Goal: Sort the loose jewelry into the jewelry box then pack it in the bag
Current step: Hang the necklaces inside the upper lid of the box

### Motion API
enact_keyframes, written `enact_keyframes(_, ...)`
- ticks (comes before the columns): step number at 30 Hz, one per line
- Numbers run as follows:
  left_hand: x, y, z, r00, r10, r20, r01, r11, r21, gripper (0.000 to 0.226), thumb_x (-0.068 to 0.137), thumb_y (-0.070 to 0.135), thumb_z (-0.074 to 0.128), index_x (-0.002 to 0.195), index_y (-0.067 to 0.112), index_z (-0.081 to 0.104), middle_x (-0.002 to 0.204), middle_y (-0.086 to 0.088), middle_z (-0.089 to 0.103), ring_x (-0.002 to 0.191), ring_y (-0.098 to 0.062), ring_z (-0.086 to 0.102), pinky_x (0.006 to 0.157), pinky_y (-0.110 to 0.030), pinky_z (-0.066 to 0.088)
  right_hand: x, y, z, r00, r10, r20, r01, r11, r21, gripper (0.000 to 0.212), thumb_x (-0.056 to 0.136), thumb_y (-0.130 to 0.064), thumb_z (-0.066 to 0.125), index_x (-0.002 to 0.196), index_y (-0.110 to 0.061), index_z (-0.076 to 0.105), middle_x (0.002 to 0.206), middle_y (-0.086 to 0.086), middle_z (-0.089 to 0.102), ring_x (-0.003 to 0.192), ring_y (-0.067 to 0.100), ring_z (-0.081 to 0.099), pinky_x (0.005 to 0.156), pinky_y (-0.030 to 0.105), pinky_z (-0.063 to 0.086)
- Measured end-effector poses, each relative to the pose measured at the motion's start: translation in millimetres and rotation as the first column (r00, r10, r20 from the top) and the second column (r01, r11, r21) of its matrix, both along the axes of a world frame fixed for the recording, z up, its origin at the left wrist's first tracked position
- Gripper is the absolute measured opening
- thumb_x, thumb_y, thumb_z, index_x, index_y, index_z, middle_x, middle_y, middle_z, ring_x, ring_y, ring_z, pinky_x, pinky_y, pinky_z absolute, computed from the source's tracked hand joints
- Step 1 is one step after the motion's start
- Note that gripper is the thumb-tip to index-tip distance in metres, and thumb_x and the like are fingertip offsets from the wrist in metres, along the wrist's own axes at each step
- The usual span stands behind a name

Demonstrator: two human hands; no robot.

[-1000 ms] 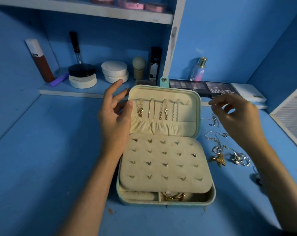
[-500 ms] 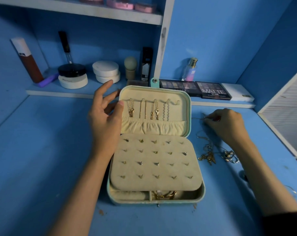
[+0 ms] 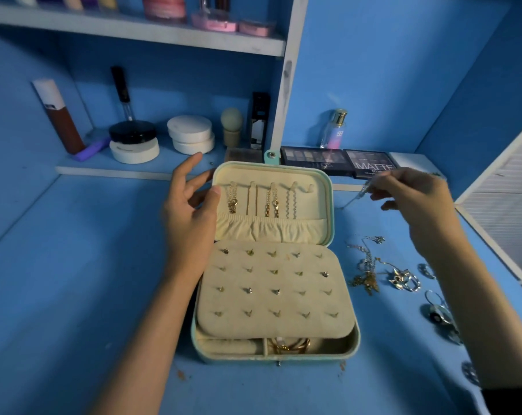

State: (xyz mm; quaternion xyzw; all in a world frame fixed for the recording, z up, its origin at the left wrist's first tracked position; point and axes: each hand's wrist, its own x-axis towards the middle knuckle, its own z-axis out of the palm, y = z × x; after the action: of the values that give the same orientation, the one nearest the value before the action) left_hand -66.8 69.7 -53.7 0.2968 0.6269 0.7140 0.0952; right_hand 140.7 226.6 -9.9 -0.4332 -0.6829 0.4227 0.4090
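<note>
Lid of open jewelry box [image 3: 354, 342] is braced centre-frame by the spread-fingered left hand [image 3: 191, 217]; silver chain [image 3: 362, 191], judged light, limp, tangle-prone, is pinched near its top by the right hand [image 3: 415, 202], upper right.

Head-worn view, forward and downward.

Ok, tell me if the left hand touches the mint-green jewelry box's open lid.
Touching. Head view: the left hand rests its thumb on the lid rim.
</note>
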Motion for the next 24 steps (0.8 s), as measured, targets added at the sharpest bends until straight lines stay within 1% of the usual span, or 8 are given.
enact_keyframes(4,-4,2,-5,1.0,0.002,-0.002,-0.002,0.999,-0.044,0.041,0.09,0.003,0.058,0.123,0.028,0.054,0.11,0.0,0.067,0.091,0.003,0.063,0.075,-0.01,0.047,-5,-6,24,0.978,0.05,-0.203,-0.059,0.998,-0.038,0.015,0.087,-0.003,0.056,0.074,-0.009,0.061,0.062,-0.001,0.065,0.06,0.012,0.06,0.059,0.021,0.047)
enact_keyframes(7,-7,3,-8,1.0,-0.008,-0.007,0.007,0.994,-0.106,0.039,0.091,0.005,0.058,0.124,0.027,0.055,0.113,-0.004,0.065,0.088,-0.002,0.062,0.069,-0.007,0.046,-8,-9,37,0.961,0.067,-0.27,-0.072,0.997,-0.01,0.015,0.085,0.0,0.057,0.072,-0.008,0.06,0.055,-0.004,0.062,0.055,0.012,0.057,0.058,0.021,0.049)
enact_keyframes(9,-8,3,-9,1.0,-0.014,-0.004,0.013,0.991,-0.134,0.039,0.092,0.005,0.057,0.125,0.026,0.054,0.111,-0.002,0.063,0.082,-0.001,0.06,0.064,-0.004,0.044,-10,-13,42,0.956,0.091,-0.278,-0.091,0.996,0.014,0.016,0.084,0.001,0.058,0.071,-0.008,0.06,0.055,-0.003,0.061,0.055,0.013,0.056,0.059,0.021,0.049)
enact_keyframes(13,-10,3,-12,1.0,-0.027,-0.015,0.024,0.981,-0.19,0.04,0.092,0.006,0.057,0.126,0.027,0.054,0.111,0.002,0.062,0.09,0.002,0.059,0.063,0.001,0.039,-14,-20,48,0.953,0.156,-0.259,-0.147,0.988,0.052,0.021,0.083,0.004,0.06,0.069,-0.012,0.06,0.056,-0.005,0.062,0.058,0.013,0.058,0.061,0.02,0.05)
enact_keyframes(17,-14,4,-14,0.999,-0.048,-0.012,0.044,0.971,-0.237,0.037,0.09,0.002,0.057,0.118,0.026,0.057,0.1,0.005,0.064,0.074,0.009,0.06,0.06,-0.001,0.041,-20,-26,52,0.947,0.231,-0.225,-0.222,0.973,0.067,0.017,0.082,0.005,0.063,0.076,-0.01,0.063,0.059,-0.005,0.064,0.06,0.01,0.061,0.065,0.02,0.053)
enact_keyframes(19,-16,3,-12,0.997,-0.076,-0.006,0.072,0.959,-0.276,0.035,0.09,0.001,0.057,0.115,0.025,0.057,0.101,0.003,0.065,0.076,0.008,0.06,0.063,-0.005,0.043,-23,-27,55,0.946,0.257,-0.195,-0.246,0.966,0.081,0.016,0.082,0.006,0.063,0.08,-0.01,0.064,0.062,-0.001,0.064,0.062,0.011,0.06,0.064,0.019,0.052)
enact_keyframes(22,-20,2,-4,0.988,-0.152,0.025,0.151,0.924,-0.351,0.031,0.089,0.003,0.059,0.113,0.023,0.059,0.111,0.001,0.064,0.097,-0.006,0.06,0.076,-0.015,0.043,-24,-29,59,0.943,0.297,-0.147,-0.283,0.953,0.11,0.021,0.082,0.009,0.061,0.083,-0.012,0.065,0.066,0.0,0.065,0.067,0.013,0.061,0.065,0.021,0.05)
enact_keyframes(24,-19,0,10,0.98,-0.198,-0.02,0.175,0.905,-0.388,0.03,0.09,0.007,0.06,0.113,0.027,0.061,0.115,0.008,0.062,0.11,-0.008,0.056,0.088,-0.02,0.041,-24,-30,61,0.936,0.326,-0.13,-0.311,0.942,0.125,0.026,0.081,0.011,0.06,0.083,-0.014,0.065,0.066,-0.002,0.066,0.068,0.014,0.06,0.066,0.022,0.05)
